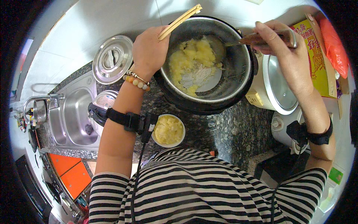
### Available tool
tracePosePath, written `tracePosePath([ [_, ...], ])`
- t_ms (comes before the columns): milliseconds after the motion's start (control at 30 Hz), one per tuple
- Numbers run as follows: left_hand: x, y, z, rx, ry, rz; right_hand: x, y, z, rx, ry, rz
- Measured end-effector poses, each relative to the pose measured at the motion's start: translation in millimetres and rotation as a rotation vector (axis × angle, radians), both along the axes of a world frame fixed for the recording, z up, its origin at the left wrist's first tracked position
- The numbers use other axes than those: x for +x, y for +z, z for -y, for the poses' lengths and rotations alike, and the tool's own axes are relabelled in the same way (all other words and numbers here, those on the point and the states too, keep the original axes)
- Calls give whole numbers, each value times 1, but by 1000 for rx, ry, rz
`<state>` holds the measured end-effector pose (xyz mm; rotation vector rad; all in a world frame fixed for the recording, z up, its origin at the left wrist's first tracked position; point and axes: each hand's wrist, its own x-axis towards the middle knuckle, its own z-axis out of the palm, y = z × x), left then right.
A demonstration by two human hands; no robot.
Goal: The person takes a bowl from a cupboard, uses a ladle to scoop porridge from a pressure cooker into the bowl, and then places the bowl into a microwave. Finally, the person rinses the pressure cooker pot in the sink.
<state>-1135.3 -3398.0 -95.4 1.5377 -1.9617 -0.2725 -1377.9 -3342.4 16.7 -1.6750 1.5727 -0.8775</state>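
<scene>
Pale wooden chopsticks (pixel 181 21) are gripped in my left hand (pixel 149 51), which is at the left rim of a metal pot (pixel 237 70). My right hand (pixel 288 53) is closed around the brown handle of a metal cooking utensil (pixel 251 38). Its head reaches into the pot against the food, partly hidden there, so I cannot tell whether it is a ladle or a turner. Inside lies yellow mash (pixel 198 53), with a patch of whitish powder (pixel 197 75) below it. A white bowl (pixel 167 146) heaped with similar yellow mash stands nearer my body.
Left of the pot are a steel lid (pixel 112 60), another lid with a black handle (pixel 96 114) and a steel sink (pixel 79 109). A cream cooker with a glass lid (pixel 282 81), a yellow carton (pixel 317 61) and a red plastic bag (pixel 334 47) sit on the right.
</scene>
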Motion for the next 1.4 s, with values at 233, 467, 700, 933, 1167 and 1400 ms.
tracePosePath([
  [233,2,-7,4,21,-28,-6,28,-4,-22,-37,331,-150],
  [467,2,-5,2,35,-13,-37,20,-9,-30,-74,478,85],
  [700,0,0,-1,18,1,7,-10,-21,-21,352,-36,396],
  [933,7,3,2,77,-21,1,-35,-28,-37,445,-268,648],
  [1167,58,24,-14,167,71,-406,-44,1,-73,385,-358,672],
  [1400,119,57,-89,189,-3,-336,-24,48,-122,98,-350,636],
])
